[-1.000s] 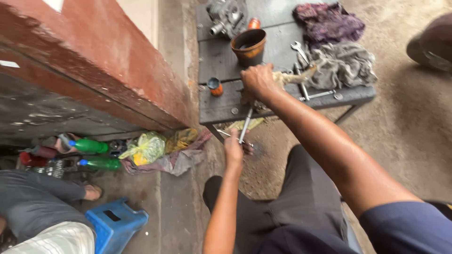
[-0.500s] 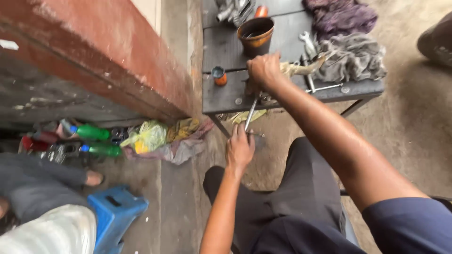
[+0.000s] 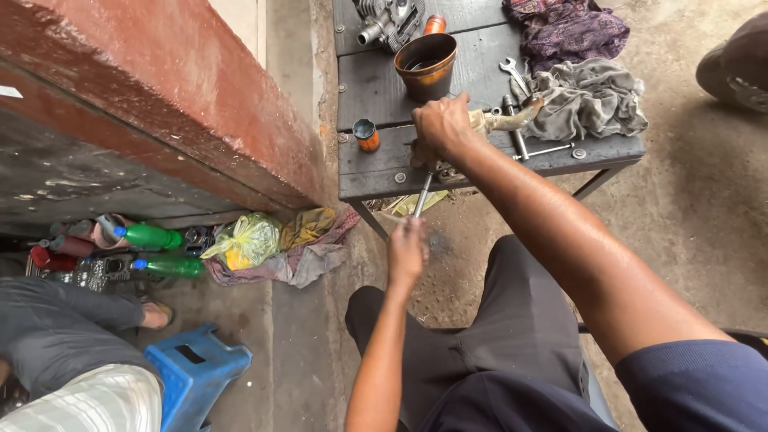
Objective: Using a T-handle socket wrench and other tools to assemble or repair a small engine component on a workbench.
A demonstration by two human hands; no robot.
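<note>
Your left hand (image 3: 406,252) is gripping, fingers closed, a metal rod (image 3: 422,196); your right hand (image 3: 442,126) is clamping a part at the worktop (image 3: 376,172) edge, beside a brown cup (image 3: 426,64), wrenches (image 3: 516,104) and rags (image 3: 588,100).

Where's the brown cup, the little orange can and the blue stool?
Brown cup (image 3: 427,67), head view, on its front wall.
Little orange can (image 3: 366,135), head view, on its side.
Blue stool (image 3: 194,374), head view, on its top.

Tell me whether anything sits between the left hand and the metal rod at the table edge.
Nothing visible does. The left hand is closed around the lower end of the metal rod, while the right hand presses on the part above at the table edge.
</note>
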